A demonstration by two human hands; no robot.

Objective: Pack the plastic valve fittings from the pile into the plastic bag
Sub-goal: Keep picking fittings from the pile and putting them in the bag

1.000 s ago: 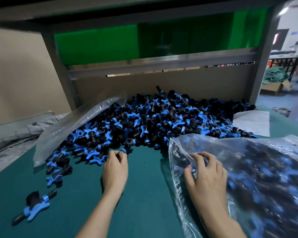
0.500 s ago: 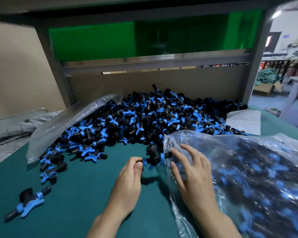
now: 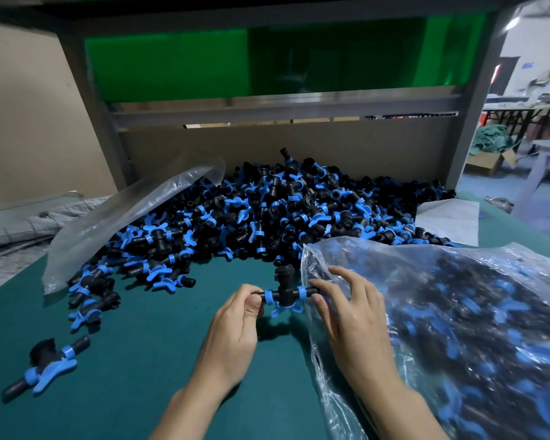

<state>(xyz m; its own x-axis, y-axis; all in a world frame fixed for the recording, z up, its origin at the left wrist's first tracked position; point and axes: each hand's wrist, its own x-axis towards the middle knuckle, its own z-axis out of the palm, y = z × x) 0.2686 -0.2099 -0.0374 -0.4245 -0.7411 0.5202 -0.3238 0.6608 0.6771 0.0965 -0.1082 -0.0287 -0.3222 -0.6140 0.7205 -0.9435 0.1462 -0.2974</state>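
Carried from pile [image 3: 267, 217], T-shaped black-blue fitting [image 3: 285, 293] pinched endwise by left hand [image 3: 235, 328], right hand [image 3: 353, 319]

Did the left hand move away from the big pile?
Yes. The left hand left the pile's edge and went right, toward the bag mouth, pinching a fitting.

Quick count from my end: two hands, left hand [image 3: 232, 331] and right hand [image 3: 353, 322], with exactly one valve fitting [image 3: 285, 292] pinched between them. One stray fitting [image 3: 45, 366] sits alone at 8 o'clock. The pile [image 3: 267, 217] at 12 o'clock is way too many for me to count. Clear plastic bags: two, one stuffed bag [image 3: 458, 328] at 4 o'clock and one empty bag [image 3: 124, 217] at 10 o'clock. One white sheet [image 3: 448, 220] at 2 o'clock.
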